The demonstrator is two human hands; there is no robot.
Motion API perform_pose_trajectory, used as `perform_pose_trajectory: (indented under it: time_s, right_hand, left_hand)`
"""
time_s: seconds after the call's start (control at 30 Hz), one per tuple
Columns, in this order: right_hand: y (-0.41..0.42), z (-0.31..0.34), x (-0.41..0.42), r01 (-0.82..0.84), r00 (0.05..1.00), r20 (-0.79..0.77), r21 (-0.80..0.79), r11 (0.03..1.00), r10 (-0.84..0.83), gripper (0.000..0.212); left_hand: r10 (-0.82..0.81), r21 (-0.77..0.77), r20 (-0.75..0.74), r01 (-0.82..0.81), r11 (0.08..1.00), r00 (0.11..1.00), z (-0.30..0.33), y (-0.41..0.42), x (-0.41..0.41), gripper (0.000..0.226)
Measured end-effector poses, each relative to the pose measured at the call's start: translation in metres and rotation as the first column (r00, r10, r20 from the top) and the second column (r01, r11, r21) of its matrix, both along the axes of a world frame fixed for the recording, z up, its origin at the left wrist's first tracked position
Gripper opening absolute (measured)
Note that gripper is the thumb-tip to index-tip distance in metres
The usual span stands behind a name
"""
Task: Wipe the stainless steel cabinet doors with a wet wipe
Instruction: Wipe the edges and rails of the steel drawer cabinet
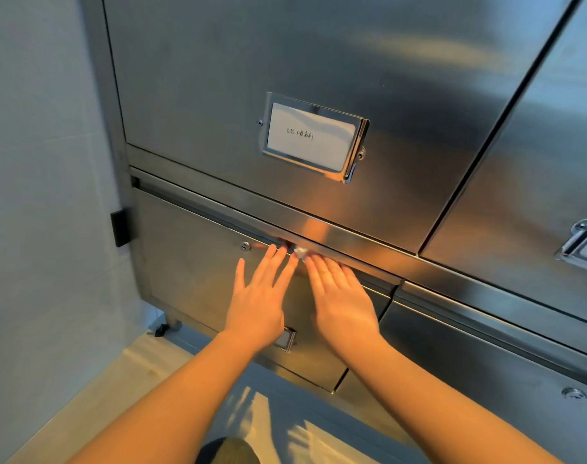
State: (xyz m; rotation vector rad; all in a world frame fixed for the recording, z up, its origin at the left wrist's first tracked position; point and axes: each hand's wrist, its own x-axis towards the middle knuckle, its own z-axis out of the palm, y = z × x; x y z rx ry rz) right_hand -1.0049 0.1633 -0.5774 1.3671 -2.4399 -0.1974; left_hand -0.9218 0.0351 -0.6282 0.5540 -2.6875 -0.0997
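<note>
A stainless steel cabinet fills the view. Its upper door carries a label holder with a handwritten card. Both hands lie flat on the lower door, fingers straight and pointing up at the horizontal rail between the doors. My left hand has its fingers spread. My right hand is beside it, fingers together. A small crumpled white wet wipe sits at the rail, at the fingertips where the two hands meet; the right hand's fingertips seem to press it.
A keyhole is left of the hands on the lower door. A second column of doors stands to the right with its own label holder. A grey wall lies left, with a black block. Pale floor below.
</note>
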Motion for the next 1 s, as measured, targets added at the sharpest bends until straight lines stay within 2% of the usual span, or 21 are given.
perform_pose_trajectory:
  time_s: [0.13, 0.3, 0.4, 0.5, 0.63, 0.73, 0.8, 0.87, 1.0]
  right_hand:
    - [-0.01, -0.002, 0.006, -0.022, 0.999, -0.023, 0.022, 1.0, 0.022, 0.081]
    - [0.054, -0.012, -0.001, 0.041, 0.999, 0.005, -0.091, 0.995, -0.041, 0.094]
    - [0.078, -0.017, -0.006, 0.094, 0.994, 0.06, -0.105, 0.99, -0.088, 0.092]
    - [0.061, -0.01, -0.003, 0.103, 0.993, 0.066, -0.061, 0.993, -0.099, 0.095]
    - [0.003, 0.005, 0.006, -0.02, 0.999, 0.036, 0.038, 0.999, 0.018, 0.086]
    - [-0.017, 0.004, 0.012, -0.034, 0.999, 0.026, 0.055, 0.998, 0.032, 0.091]
    - [-0.013, 0.003, 0.012, -0.042, 0.998, 0.044, 0.035, 0.999, 0.04, 0.086]
    - [-0.006, 0.005, 0.009, -0.078, 0.994, 0.073, 0.033, 0.996, 0.076, 0.079]
    - [0.004, 0.009, 0.003, -0.213, 0.967, 0.148, 0.009, 0.977, 0.209, 0.07]
  left_hand:
    - [0.006, -0.002, 0.026, -0.006, 1.0, 1.0, 0.006, 0.0, 0.005, 0.094]
    - [0.013, 0.021, 0.038, -0.013, 1.0, 0.999, 0.012, 0.004, 0.006, 0.094]
    - [0.02, 0.045, 0.052, -0.022, 0.999, 0.998, 0.014, 0.007, 0.005, 0.093]
    - [0.014, 0.043, 0.055, -0.016, 0.999, 0.998, 0.013, 0.007, 0.005, 0.094]
    - [-0.002, 0.036, 0.078, 0.0, 0.999, 0.997, 0.015, 0.007, 0.007, 0.094]
    - [-0.028, 0.086, 0.074, 0.021, 0.996, 0.997, 0.02, 0.004, 0.009, 0.092]
    - [-0.049, 0.123, 0.074, 0.04, 0.992, 0.996, 0.025, 0.004, 0.011, 0.091]
    - [-0.049, 0.167, 0.017, 0.045, 0.985, 0.999, 0.029, 0.008, 0.014, 0.088]
    - [-0.032, 0.219, -0.23, 0.084, 0.972, 0.973, 0.03, 0.039, 0.019, 0.079]
